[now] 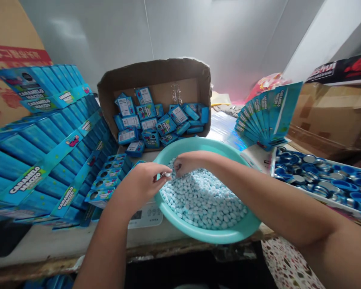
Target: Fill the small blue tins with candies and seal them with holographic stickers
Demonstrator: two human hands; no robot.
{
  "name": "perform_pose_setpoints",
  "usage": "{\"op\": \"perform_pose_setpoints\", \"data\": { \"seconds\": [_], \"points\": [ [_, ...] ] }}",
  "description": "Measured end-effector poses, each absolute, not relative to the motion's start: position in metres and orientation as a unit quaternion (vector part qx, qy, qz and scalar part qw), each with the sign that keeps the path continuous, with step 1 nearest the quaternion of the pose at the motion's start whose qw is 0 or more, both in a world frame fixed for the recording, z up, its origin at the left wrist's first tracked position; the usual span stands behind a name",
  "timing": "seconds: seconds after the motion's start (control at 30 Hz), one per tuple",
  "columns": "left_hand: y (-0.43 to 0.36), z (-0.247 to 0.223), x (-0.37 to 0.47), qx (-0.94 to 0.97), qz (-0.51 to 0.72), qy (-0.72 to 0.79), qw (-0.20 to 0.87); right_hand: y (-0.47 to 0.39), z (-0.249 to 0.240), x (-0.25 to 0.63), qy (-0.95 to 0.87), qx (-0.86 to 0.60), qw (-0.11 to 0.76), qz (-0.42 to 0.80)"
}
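Pale blue candies fill much of a round turquoise basin. At the basin's left rim, my left hand is closed in a pinch, with a small white candy at its fingertips. My right hand reaches across the basin, its curled fingers down at the candies near the left inner wall. What those fingers hold is hidden. Beside my left wrist lies a white digital scale, partly covered by the hand and the basin.
Behind the basin, a cardboard carton holds several small blue boxes. Stacked blue display boxes rise at the left. At the right are fanned blue cartons, a tray of blue-and-silver lids and a brown carton.
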State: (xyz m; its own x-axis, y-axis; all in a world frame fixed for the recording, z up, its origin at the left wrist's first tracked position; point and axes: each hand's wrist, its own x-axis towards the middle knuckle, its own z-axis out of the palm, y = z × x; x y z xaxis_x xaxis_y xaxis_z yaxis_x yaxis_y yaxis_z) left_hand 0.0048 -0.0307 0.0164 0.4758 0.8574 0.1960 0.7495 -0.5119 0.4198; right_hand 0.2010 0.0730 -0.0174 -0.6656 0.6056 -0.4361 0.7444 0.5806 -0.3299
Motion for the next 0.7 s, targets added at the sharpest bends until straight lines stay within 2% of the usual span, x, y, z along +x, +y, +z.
{"op": "perform_pose_setpoints", "data": {
  "seconds": [0.23,0.43,0.7],
  "points": [
    [-0.030,0.022,-0.017,0.825,0.192,0.510,0.151,0.077,-0.020,0.203,0.876,0.367,0.180,-0.257],
    [-0.031,0.043,-0.065,0.763,0.163,0.619,0.094,0.076,-0.021,0.203,0.871,0.373,0.179,-0.266],
    [-0.018,0.046,-0.084,0.806,0.050,0.573,0.141,0.075,-0.018,0.203,0.875,0.367,0.196,-0.249]
  ]
}}
